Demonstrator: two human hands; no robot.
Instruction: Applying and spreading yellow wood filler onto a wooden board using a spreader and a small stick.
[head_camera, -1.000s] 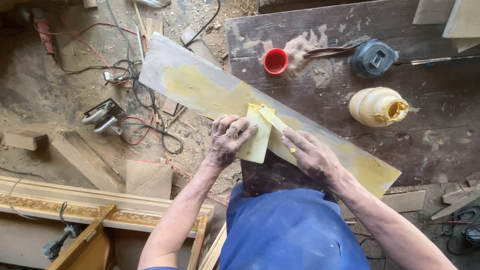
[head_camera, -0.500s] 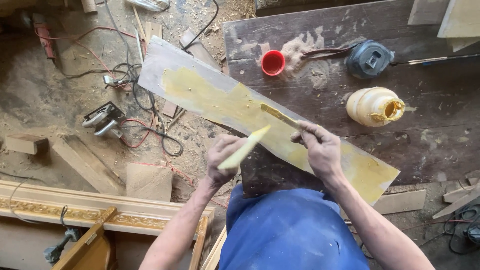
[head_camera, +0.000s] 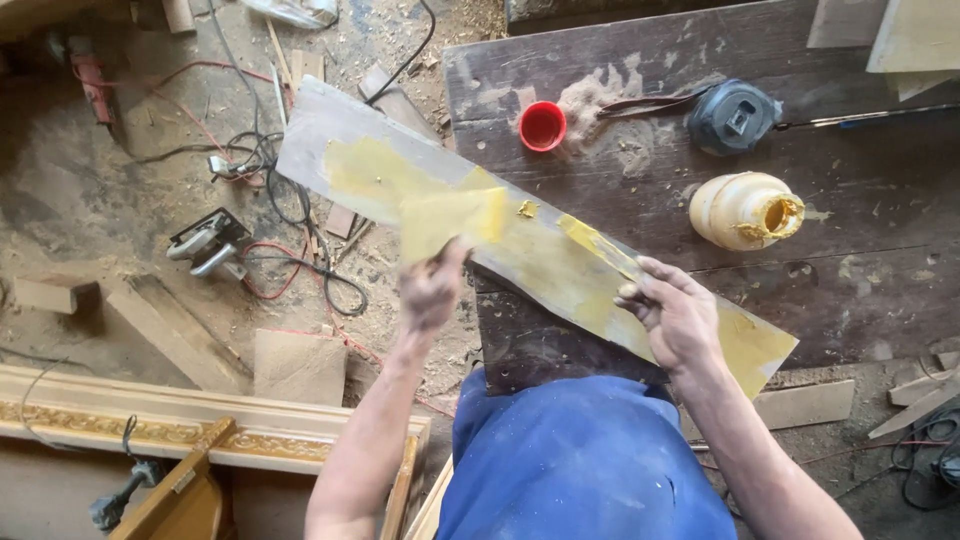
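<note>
Left hand (head_camera: 432, 292) grips yellow sheet (head_camera: 452, 218) (motion-blurred), lifted just over board (head_camera: 400, 170). Right hand (head_camera: 678, 318) clenched on stick (head_camera: 598, 243), pressed against board's glue-smeared face. Board lies diagonal, half on bench (head_camera: 880, 240), half over floor. Glue jar (head_camera: 745, 210), red cap (head_camera: 542, 126) behind.

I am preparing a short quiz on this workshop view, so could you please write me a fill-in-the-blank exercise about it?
1. The left hand holds a flat yellow-smeared card over the long ____.
2. The right hand presses a thin stick smeared with ____ glue onto it.
3. The small cap on the dark workbench is ____.
4. The cream glue bottle lies on its ____.

Missing words: board; yellow; red; side
</note>
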